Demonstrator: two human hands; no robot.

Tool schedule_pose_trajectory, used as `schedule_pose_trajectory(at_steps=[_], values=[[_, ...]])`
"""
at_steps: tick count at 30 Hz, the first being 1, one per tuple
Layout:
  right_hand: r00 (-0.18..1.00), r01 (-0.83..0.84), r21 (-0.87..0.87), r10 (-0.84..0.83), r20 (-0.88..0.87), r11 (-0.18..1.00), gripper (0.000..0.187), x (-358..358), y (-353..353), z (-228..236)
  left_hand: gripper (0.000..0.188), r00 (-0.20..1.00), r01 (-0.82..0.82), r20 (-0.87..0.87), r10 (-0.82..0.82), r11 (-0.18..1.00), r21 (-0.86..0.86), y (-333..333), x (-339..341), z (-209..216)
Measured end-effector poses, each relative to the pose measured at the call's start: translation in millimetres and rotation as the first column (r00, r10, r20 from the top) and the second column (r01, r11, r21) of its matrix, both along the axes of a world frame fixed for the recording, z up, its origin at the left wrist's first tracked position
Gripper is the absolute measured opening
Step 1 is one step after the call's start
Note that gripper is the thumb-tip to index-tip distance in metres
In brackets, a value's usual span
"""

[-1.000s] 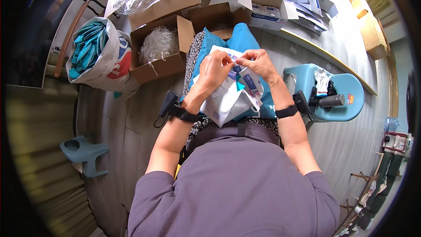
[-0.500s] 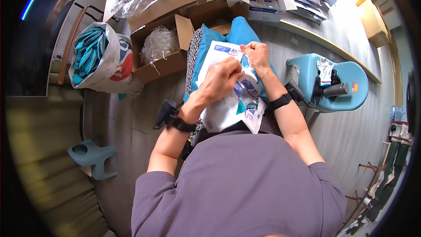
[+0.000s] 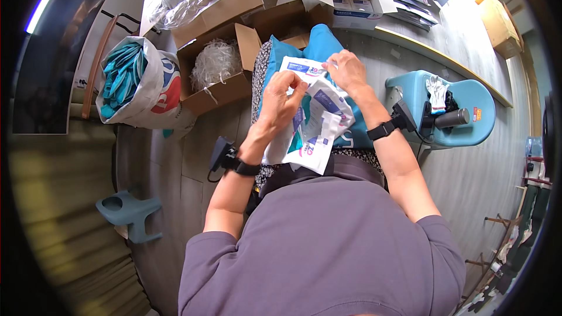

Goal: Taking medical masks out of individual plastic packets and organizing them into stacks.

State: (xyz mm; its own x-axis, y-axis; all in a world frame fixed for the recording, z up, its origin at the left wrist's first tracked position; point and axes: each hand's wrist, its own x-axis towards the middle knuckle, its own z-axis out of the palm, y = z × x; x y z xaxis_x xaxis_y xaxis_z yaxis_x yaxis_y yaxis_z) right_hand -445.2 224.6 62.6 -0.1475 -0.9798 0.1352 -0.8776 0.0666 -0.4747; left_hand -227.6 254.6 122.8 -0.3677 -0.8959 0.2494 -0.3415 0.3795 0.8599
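Observation:
Several white plastic packets with blue and pink print lie in a loose pile on my lap, over a teal cloth (image 3: 326, 40). My left hand (image 3: 281, 100) is closed, thumb and fingertips pinched at the side of a white packet (image 3: 328, 100). Across from it, my right hand (image 3: 349, 73) is also closed, its fingertips pinched at the packet's upper edge. Teal material shows between the white sheets. Below the hands, a torn-looking white piece (image 3: 316, 151) hangs toward my waist. Black straps with small dark devices sit on both wrists.
A white bag (image 3: 132, 114) stuffed with teal pieces stands at the left, beside a cardboard box (image 3: 225, 90) of shredded filler. Gloves and a dark cylinder rest on a light-blue stool (image 3: 480, 131) at the right. A small grey-blue stool (image 3: 137, 213) stands lower left.
The packets have shifted and spread, with more of one printed face turned up. My left hand has moved left and my right slightly right, so the hands are farther apart.

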Motion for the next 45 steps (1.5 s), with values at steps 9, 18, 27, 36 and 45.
schedule_pose_trajectory(at_steps=[9, 18, 27, 36, 45], values=[[0.896, -0.336, 0.11, 0.281, 0.344, 0.935, 0.045, 38, -77, -33, 0.03, 0.966, -0.254, 0.019, 0.256, 0.965, -0.062, 2, -33, -25], [0.294, -0.264, -0.119, 0.197, 0.935, 0.957, 0.035, 25, -23, -3, 0.024, 0.852, -0.485, -0.021, 0.522, 0.776, -0.404, -23, -16, -31], [0.543, -0.289, -0.166, 0.304, 0.783, 0.943, 0.009, 11, -4, 39, 0.022, 0.952, -0.202, 0.194, 0.237, 0.962, -0.185, -18, -32, -15], [0.564, -0.255, -0.056, 0.196, 0.802, 0.965, 0.009, 10, 9, 33, 0.021, 0.994, 0.015, 0.105, -0.027, 0.994, 0.111, -28, -28, -22], [0.783, 0.061, -0.08, 0.002, 0.621, 0.995, 0.015, 34, -3, 10, 0.026, 0.996, -0.061, 0.035, 0.082, 0.917, -0.394, 1, -37, -17]])
